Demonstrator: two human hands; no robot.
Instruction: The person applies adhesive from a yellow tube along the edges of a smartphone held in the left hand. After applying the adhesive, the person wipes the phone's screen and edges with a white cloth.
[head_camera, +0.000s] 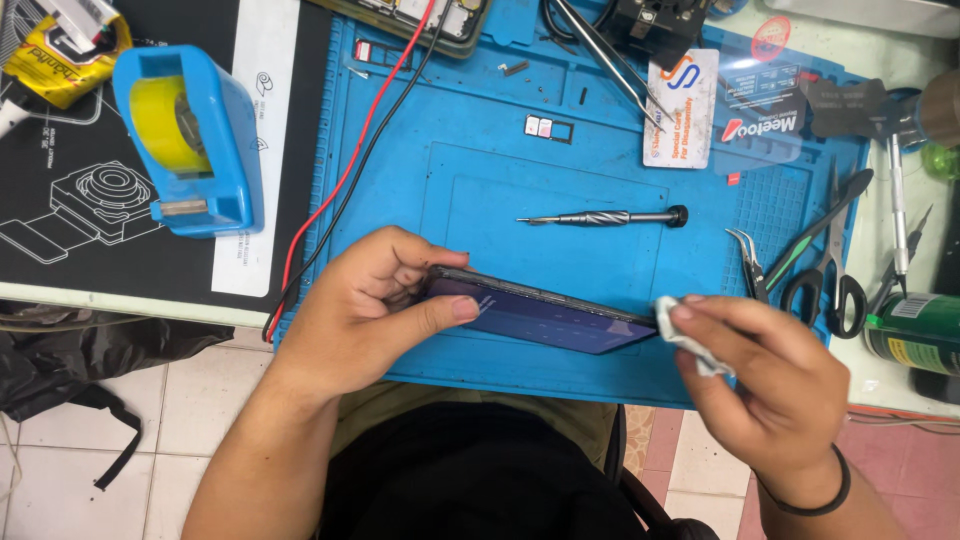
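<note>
My left hand (365, 305) grips the left end of a dark smartphone (545, 315), holding it tilted on edge above the blue work mat (500, 190), thumb along its screen side. At the phone's right end, my right hand (765, 380) pinches a small white cloth (680, 335) and presses it against the phone's corner. A black band circles my right wrist.
A slim screwdriver (605, 217) lies on the mat above the phone. Tweezers (745, 260), scissors (830, 270) and a green can (920, 335) sit at the right. A blue tape dispenser (190, 140) with yellow tape stands at the left, red and black wires (345, 180) beside it.
</note>
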